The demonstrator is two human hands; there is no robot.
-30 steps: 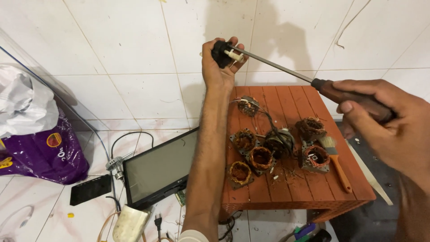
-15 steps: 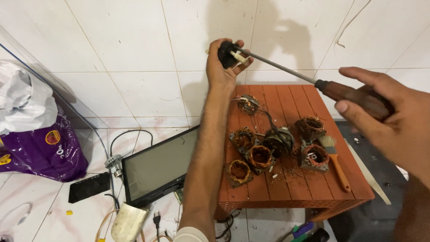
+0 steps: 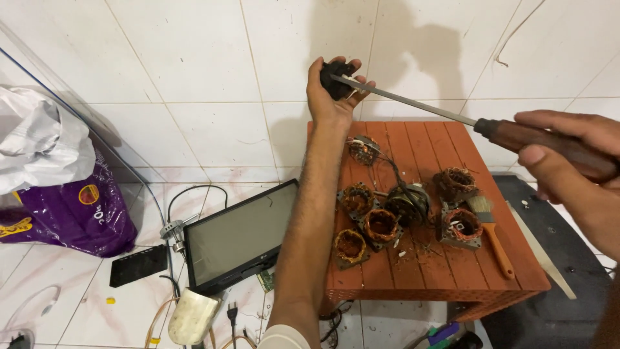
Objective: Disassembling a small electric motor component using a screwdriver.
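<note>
My left hand point(image 3: 328, 97) is raised in front of the white tiled wall and grips a small black part point(image 3: 337, 70). My right hand point(image 3: 575, 171) holds a long screwdriver point(image 3: 491, 126) by its brown wooden handle. The thin metal shaft runs up to the left, and its tip touches the black part. Below both hands, several copper-wound motor stators point(image 3: 381, 225) lie on an orange slatted stool point(image 3: 491, 271).
A paintbrush with an orange handle point(image 3: 496, 240) lies on the stool, and a metal strip point(image 3: 541, 253) leans off its right edge. A flat monitor point(image 3: 240, 238) rests on the floor to the left. Cables, a black adapter point(image 3: 138, 265) and a purple bag point(image 3: 71, 210) lie farther left.
Both hands and the screwdriver have shifted slightly right and down in view. My right fingers have loosened on the handle. The tip stays at the black part.
</note>
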